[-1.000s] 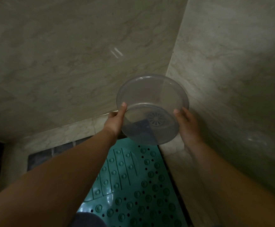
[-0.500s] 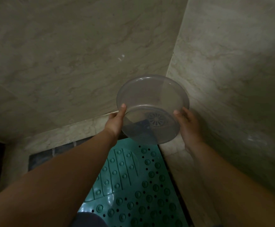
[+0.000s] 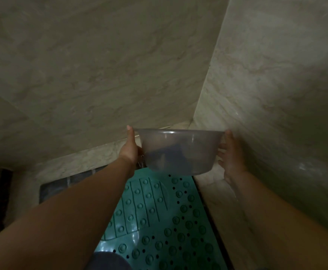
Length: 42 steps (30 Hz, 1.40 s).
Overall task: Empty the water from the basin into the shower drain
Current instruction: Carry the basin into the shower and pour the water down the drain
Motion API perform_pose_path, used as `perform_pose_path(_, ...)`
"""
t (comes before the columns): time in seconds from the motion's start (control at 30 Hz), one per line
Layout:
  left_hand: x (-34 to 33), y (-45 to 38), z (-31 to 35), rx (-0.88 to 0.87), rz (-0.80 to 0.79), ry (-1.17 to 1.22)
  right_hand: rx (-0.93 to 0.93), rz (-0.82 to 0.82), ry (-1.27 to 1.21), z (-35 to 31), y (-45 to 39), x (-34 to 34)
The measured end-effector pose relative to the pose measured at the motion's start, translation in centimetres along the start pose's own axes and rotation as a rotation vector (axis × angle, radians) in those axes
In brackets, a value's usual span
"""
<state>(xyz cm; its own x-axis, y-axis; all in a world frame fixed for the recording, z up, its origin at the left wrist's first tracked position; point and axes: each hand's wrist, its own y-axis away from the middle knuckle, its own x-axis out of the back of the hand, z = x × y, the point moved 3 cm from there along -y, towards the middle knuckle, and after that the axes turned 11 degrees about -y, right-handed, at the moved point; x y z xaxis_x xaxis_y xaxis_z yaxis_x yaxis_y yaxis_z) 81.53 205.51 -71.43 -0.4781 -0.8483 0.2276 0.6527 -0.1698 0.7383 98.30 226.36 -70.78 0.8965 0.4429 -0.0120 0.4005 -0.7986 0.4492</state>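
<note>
Both hands, left [image 3: 129, 151] and right [image 3: 230, 154], grip the basin [image 3: 178, 151] level over the mat's [image 3: 159, 221] far corner; tip slowly toward the drain.

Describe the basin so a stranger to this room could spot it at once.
Find the corner where the two marble walls meet, above the green studded mat. The basin is held there in the air, left hand and right hand at opposite rims. It is the only see-through, round plastic thing.
</note>
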Motion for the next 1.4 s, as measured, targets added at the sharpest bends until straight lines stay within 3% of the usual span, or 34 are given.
perform_pose_path(0.3, 1.2, -0.3, -1.0, 0.043, -0.147, -0.009, -0.195, -0.050, 0.063, 1.1, 0.3, 0.6)
perform_pose_path(0.4, 1.8, -0.3, -0.6, 0.026, -0.038, 0.075, -0.180, 0.018, 0.167, 1.4, -0.4, 0.9)
perform_pose_path(0.53, 3.2, -1.7, -0.8, -0.099, 0.131, -0.052, -0.172, 0.035, 0.252, 2.3, -0.6, 0.7)
perform_pose_path(0.73, 3.5, -0.4, 0.7, -0.197, 0.132, -0.184, -0.120, 0.062, 0.314, 1.2, -0.9, 0.6)
perform_pose_path(0.97, 7.4, 8.1, 5.6, -0.111, 0.108, -0.153, -0.069, 0.053, 0.438, -8.6, 4.5, -0.4)
perform_pose_path(1.4, 22.9, 37.0, 19.2, 0.002, 0.172, -0.243, -0.107, -0.051, 0.657, -36.9, 28.3, -3.8)
